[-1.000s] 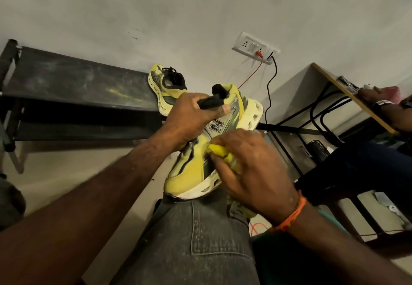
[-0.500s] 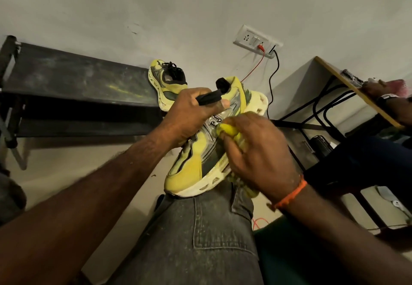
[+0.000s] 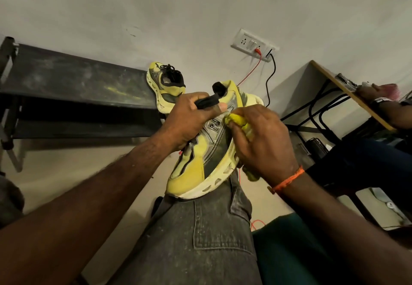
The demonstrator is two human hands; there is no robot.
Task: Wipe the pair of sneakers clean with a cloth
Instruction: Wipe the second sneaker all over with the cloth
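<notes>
A yellow and grey sneaker (image 3: 196,164) rests toe-down on my knee in grey jeans (image 3: 200,240). My left hand (image 3: 189,119) grips it at the collar, fingers around the black tongue and laces. My right hand (image 3: 260,142) is closed on a bunched yellow cloth (image 3: 236,121) and presses it against the sneaker's side, next to the logo. A tail of the cloth hangs below my wrist. The second sneaker (image 3: 166,86) stands on the end of the dark bench (image 3: 73,84), behind my left hand and apart from it.
A wall socket (image 3: 254,45) holds a red wire and a black cable. At right stands a wooden desk (image 3: 347,93) on a black metal frame, with another person's arm (image 3: 390,108) on it and their dark-trousered legs below. A green seat surface (image 3: 289,251) lies beside my leg.
My right hand has slid the cloth up along the sneaker's side, from near the sole at mid-shoe to beside the logo. My left hand keeps the same grip.
</notes>
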